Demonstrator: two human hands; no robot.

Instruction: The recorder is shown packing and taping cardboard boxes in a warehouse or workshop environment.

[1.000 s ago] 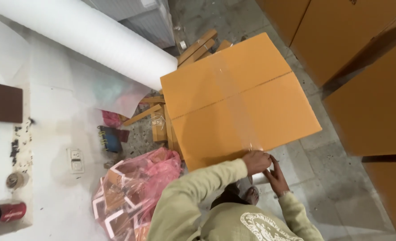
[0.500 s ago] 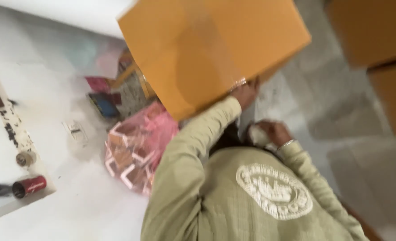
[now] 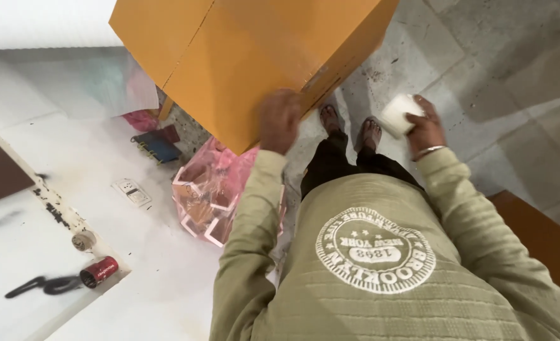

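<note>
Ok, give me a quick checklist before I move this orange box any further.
1. Left hand on the orange box: ok, pressed on its near edge.
2. Right hand free: not ok, it holds a white tape roll.
3. Box flaps sealed: cannot tell.
4. Feet away from the box: ok.
5. Floor beside box free: not ok, pink plastic bundle lies there.

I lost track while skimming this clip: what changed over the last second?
The right hand came off the orange box and drew out to the side, holding a white roll. The left hand stayed pressed on the box's near edge. The pink bag and red can stayed put.
</note>
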